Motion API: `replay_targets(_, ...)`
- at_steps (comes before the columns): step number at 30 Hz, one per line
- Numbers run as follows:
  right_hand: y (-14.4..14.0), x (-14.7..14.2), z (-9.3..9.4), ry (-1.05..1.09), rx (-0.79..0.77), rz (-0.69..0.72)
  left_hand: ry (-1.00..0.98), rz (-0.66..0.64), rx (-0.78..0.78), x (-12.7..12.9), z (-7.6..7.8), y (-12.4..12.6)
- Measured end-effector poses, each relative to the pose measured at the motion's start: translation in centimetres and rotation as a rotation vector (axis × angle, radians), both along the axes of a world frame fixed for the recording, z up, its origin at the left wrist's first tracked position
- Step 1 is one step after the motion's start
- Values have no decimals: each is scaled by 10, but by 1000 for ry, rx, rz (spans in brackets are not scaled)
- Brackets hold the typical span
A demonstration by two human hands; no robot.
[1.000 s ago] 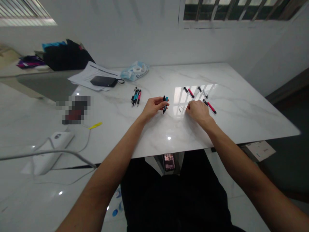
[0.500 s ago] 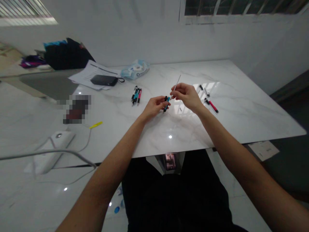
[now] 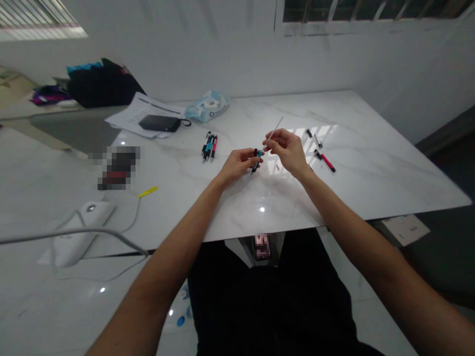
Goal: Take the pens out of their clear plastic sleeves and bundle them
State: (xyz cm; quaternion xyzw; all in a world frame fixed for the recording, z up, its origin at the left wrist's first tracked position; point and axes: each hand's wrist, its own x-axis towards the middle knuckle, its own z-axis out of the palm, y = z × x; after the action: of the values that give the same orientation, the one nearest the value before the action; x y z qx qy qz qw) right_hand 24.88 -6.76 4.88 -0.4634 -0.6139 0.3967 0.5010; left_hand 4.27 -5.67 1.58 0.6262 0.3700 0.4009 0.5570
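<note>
My left hand (image 3: 243, 162) is closed on a blue and black pen barrel (image 3: 257, 162), which points down and slightly left above the table. Thumb and fingers of my right hand (image 3: 285, 147) pinch a thin pale pen refill (image 3: 275, 127) by its lower part. Its long end slants up to the right, and its lower end is at the top of the barrel; whether it is inside I cannot tell. A small dark piece (image 3: 277, 167), perhaps a spring, lies on the table below my right hand. To the right are pen parts (image 3: 314, 139) and a red and black pen barrel (image 3: 328, 162).
Several assembled pens (image 3: 210, 147) lie in a group left of my hands. Farther back are papers (image 3: 148, 106), a black pouch (image 3: 159, 123) with a strap and a blue wipes packet (image 3: 208, 106). A white power strip (image 3: 83, 232) with cables is at the left. The marble-look table (image 3: 401, 183) ends close to my lap.
The refill has tilted farther to the right as my right hand shifted slightly right and down. My left hand keeps its hold on the barrel, nearly still.
</note>
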Motion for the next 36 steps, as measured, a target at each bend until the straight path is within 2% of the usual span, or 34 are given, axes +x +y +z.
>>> replay_targets(2, -1, 0, -1, -19, -7, -17, 5, -2, 5, 1, 1, -1)
replay_targets(9, 0, 0, -9, -79, 29, 79, 5, -13, 18, 3, 7, -4)
replay_targets(13, -1, 6, -7, -178, 58, 97, -10, -9, 27, 4, 7, -3)
replay_targets(16, -6, 17, -4, -365, 55, 79, -9, 13, 31, 2, 5, -2)
replay_targets(18, -11, 27, -3, -587, 50, 41, -11, 35, 34, 0, 5, -1)
replay_targets(21, -19, 37, -8, -914, -4, -3, -15, 73, 32, -2, 4, 1)
replay_targets(23, -23, 40, -13, -1016, -54, 0, -20, 86, 27, -2, 3, 2)
replay_targets(28, -26, 38, -22, -1056, -49, -11, -16, 82, 15, -2, 1, 3)
replay_targets(36, -23, 39, -18, -1038, -20, -5, 11, 97, 13, -7, 1, 5)
